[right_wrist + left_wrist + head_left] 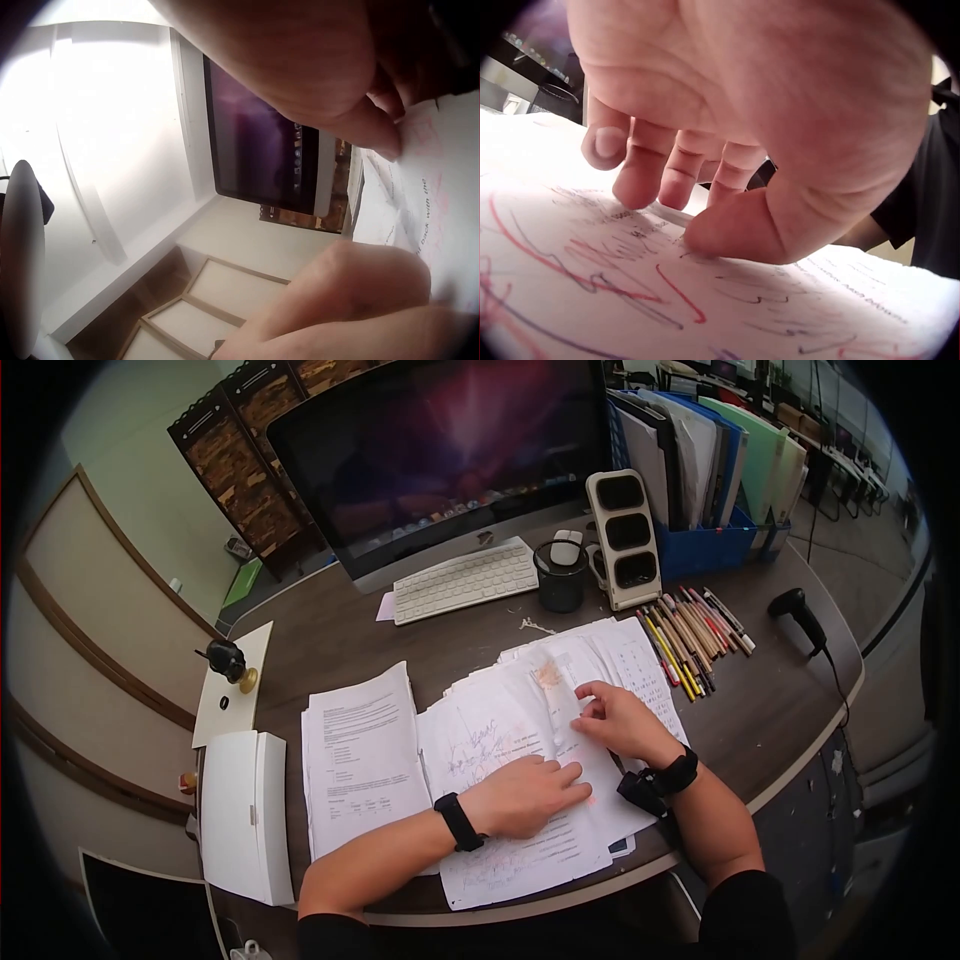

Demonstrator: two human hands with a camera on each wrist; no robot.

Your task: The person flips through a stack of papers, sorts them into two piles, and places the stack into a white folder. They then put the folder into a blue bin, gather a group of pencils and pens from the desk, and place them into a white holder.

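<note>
Loose sheets with print and red and dark handwriting (pixel 480 740) lie in an uneven pile. My left hand (pixel 525 797) rests across them; in the left wrist view, the fingers of that hand (pixel 727 112) bend down onto a marked page (pixel 630 277), thumb low beside them. To its upper right, my right hand (pixel 625 722) pinches a partly lifted sheet (pixel 560 710) between thumb and fingers. In the right wrist view, fingertips of this hand (pixel 386 142) touch a sheet with red marks (pixel 442 172); the other fingers are partly hidden.
Left of the pile lies a printed stack (pixel 365 760), beside a white box (pixel 243 815). Pens and pencils (pixel 695 635) lie at upper right. Behind are a keyboard (pixel 465 582), black mesh cup (pixel 560 585), three-slot holder (pixel 628 540), monitor (pixel 440 450) and blue file rack (pixel 705 545); a scanner (pixel 800 618) stands right.
</note>
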